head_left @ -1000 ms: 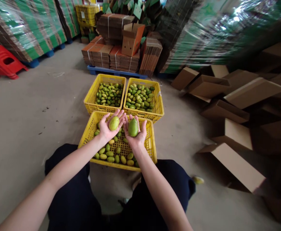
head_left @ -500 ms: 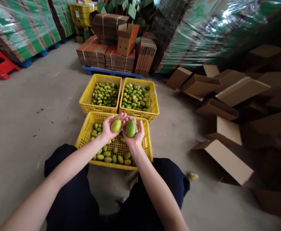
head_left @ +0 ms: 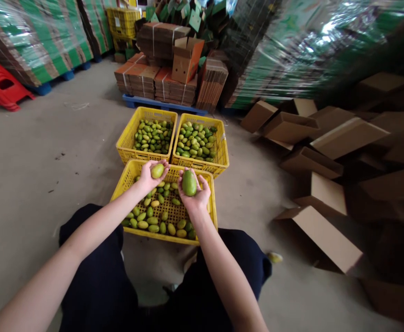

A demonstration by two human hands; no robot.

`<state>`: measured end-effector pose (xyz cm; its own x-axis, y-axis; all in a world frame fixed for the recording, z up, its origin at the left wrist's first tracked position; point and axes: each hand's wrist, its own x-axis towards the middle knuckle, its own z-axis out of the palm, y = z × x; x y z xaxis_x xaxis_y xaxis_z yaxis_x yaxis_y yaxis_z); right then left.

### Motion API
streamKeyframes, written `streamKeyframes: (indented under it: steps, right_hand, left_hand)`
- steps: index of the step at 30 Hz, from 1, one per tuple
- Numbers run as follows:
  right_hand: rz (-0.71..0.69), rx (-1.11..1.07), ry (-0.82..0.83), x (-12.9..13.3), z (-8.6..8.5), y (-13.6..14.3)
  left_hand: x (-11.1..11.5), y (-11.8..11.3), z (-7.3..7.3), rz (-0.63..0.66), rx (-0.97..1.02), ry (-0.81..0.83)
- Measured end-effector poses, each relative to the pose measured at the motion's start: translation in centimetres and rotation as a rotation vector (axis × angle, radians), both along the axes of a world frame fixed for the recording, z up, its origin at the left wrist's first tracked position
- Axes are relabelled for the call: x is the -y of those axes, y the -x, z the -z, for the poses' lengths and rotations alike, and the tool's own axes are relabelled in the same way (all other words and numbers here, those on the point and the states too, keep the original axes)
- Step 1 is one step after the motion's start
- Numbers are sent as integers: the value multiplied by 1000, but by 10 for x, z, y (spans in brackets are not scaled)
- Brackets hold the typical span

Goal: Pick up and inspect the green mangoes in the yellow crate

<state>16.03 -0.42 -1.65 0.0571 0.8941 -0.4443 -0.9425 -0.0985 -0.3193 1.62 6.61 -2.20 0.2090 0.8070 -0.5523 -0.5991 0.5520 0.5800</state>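
Note:
My left hand (head_left: 149, 176) cups a yellow-green oval fruit (head_left: 157, 171), its fingers curled beneath and beyond it. In the palm of my right hand (head_left: 197, 199) rests a larger green oval fruit (head_left: 189, 183), thumb raised at its side. Both hands are held over the near yellow crate (head_left: 213, 203), a little apart from each other. Scattered in this crate are several green and yellow fruits (head_left: 152, 221), with parts of its grid floor showing; my left forearm hides some of them.
Behind stand two yellow crates, the left one (head_left: 125, 140) and the right one (head_left: 220, 147), both holding many fruits. Cardboard boxes (head_left: 326, 235) lie piled at right. One fruit (head_left: 275, 257) lies on the floor. Bundled cartons (head_left: 176, 87) sit on a blue pallet (head_left: 143, 102); a red stool (head_left: 4, 85) stands left.
My left hand has moved left with its fruit, opening a gap between the hands. My right hand stays nearly in place; its fruit shows slightly turned. The view has shifted slightly.

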Motion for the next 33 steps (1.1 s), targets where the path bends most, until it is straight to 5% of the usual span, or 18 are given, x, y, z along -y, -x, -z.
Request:
streamKeyframes:
  steps: [3,8,12,14,16,19,23,24,26,27,29,33]
  right_hand:
    - [-12,13,91,4,-2,-10]
    - [-43,82,213,14,-3,-23]
    - [-98,134,227,24,-6,-28]
    - [-124,152,209,28,-7,-29]
    - [-149,165,193,31,-6,-30]
    - [-188,202,192,33,-4,-33]
    - [-175,270,203,34,4,-35]
    - [-173,287,196,34,6,-35]
    - [-180,316,184,33,11,-33]
    - [-187,322,190,33,14,-32]
    - [-212,324,222,32,18,-29]
    - [-336,359,249,29,23,-17]
  left_hand:
    - [12,-1,16,204,-387,53]
    - [92,-11,47,696,-485,121]
    - [149,0,60,1559,-539,-17]
    - [155,3,56,1765,-513,-51]
    - [139,2,43,1608,-521,-29]
    - [82,5,9,944,-591,-120]
    - [-3,43,-35,347,-644,-265]
    - [-15,57,-41,50,-599,-233]
    - [-27,78,-46,-230,-491,-181]
    - [-26,84,-46,-271,-443,-168]
    - [-18,85,-41,-155,-385,-185]
    - [8,62,-31,354,-443,-271]
